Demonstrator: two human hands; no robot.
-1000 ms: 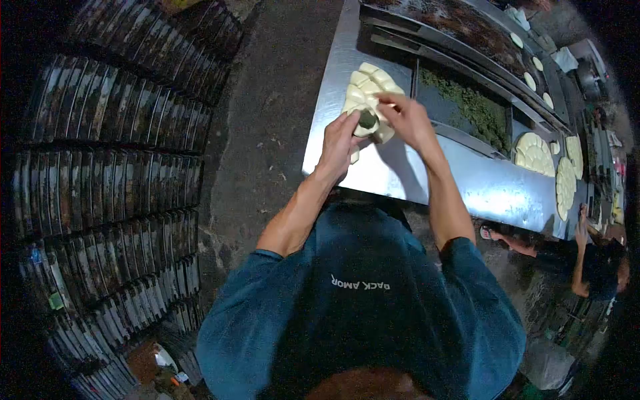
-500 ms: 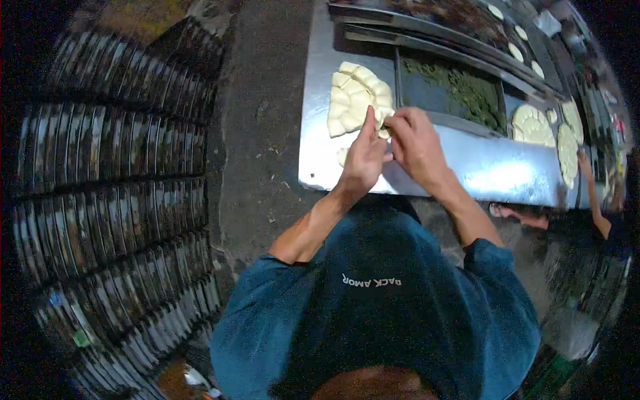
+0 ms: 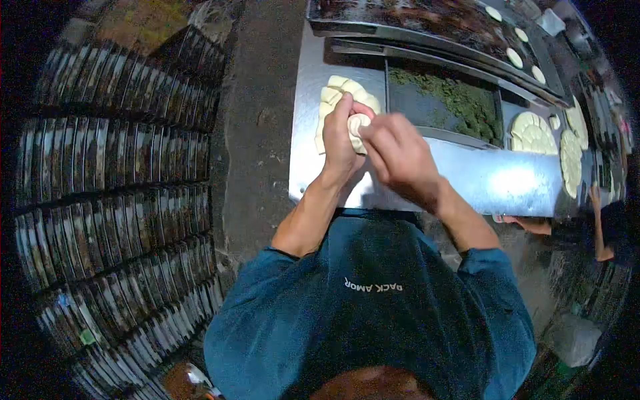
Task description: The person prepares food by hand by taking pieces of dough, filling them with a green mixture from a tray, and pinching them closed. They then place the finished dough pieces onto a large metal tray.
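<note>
A small round of pale dough [image 3: 359, 125] with swirled folds on top sits in my left hand [image 3: 339, 141], whose thumb and fingers curl around it. My right hand [image 3: 400, 152], slightly blurred, has its fingertips pinched at the right edge of that round. Behind and partly under my left hand, a cluster of cut pale dough pieces [image 3: 343, 85] lies on the metal table [image 3: 460, 160]. Just beyond my right hand, a shallow metal tray [image 3: 427, 100] holds a crumbly green filling [image 3: 467, 110].
Dark baking trays [image 3: 427, 27] are stacked at the back, with dough discs [image 3: 514, 58] on one. More dough [image 3: 533, 133] lies at the right, near another person's arm [image 3: 599, 227]. Racks of upright trays [image 3: 113, 160] fill the left side.
Both hands have come closer to the body side of the dough cluster and shifted left. The dough round now shows its folded top, and my right hand has turned over its edge.
</note>
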